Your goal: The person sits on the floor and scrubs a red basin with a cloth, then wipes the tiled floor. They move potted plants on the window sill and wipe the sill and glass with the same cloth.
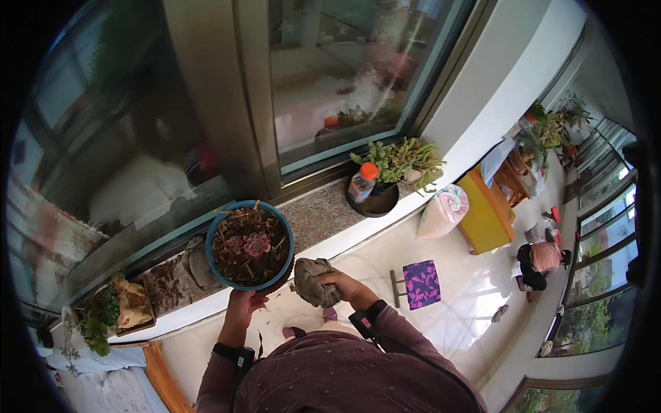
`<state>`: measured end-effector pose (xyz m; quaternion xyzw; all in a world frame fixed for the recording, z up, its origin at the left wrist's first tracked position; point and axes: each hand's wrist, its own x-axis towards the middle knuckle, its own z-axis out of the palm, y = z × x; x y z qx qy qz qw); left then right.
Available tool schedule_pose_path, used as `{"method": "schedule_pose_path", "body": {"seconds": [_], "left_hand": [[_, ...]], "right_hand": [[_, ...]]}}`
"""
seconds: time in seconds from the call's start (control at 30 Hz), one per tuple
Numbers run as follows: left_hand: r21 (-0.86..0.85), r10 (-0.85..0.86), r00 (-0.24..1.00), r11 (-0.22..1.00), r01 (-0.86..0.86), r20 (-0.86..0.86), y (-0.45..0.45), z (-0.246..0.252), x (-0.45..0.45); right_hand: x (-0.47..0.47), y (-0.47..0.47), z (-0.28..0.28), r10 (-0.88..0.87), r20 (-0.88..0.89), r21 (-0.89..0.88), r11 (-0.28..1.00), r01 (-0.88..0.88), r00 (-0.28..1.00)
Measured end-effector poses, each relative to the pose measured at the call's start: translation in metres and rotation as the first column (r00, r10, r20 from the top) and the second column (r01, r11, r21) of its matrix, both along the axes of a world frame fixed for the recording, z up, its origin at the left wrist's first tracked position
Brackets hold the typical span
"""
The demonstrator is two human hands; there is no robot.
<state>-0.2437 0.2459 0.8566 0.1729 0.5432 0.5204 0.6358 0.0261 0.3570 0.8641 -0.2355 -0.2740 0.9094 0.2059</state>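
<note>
A round blue plant pot [290,232] stands at the granite windowsill's edge. Dark soil fills it, with pinkish-red succulent rosettes [256,243] and dry stalks. My left hand [245,308] grips the pot's near side from below; some of its fingers are hidden under the pot. In my right hand [347,285] is a bunched grey-brown cloth [314,284], just right of the pot and apart from it. Left of the pot, a grey crumpled thing, perhaps another rag [202,264], lies on the sill by scattered brown dirt [168,283].
On the granite sill [315,219], a dark round tray [382,204] holds an orange-lidded jar [363,183] beside potted succulents [397,160]. A planter [135,302] stands left. On the floor are a patterned stool [422,284] and a plastic sack [443,211]. Another person [545,258] bends down at far right.
</note>
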Motion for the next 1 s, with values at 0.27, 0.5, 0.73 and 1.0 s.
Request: {"method": "schedule_pose_path", "body": {"seconds": [0.27, 0.5, 0.73, 1.0], "left_hand": [[-0.002, -0.121, 0.993, 0.993, 0.121, -0.004, 0.023, 0.013, 0.039], [0.018, -0.2, 0.976, 0.98, 0.199, 0.084, 0.056, 0.007, 0.072], [0.042, -0.221, 0.962, 0.975, 0.217, 0.161, 0.096, 0.0, 0.106], [0.096, -0.201, 0.937, 0.979, 0.18, 0.287, 0.117, -0.001, 0.126]], "right_hand": [[0.031, 0.012, -0.014, -0.048, 0.02, -0.01, 0.999, 0.048, 0.999], [0.08, 0.03, -0.016, -0.123, 0.05, -0.017, 0.992, 0.124, 0.991], [0.115, 0.06, -0.027, -0.176, 0.025, -0.029, 0.984, 0.177, 0.984], [0.126, 0.084, -0.025, -0.223, -0.004, -0.05, 0.974, 0.222, 0.975]]}}
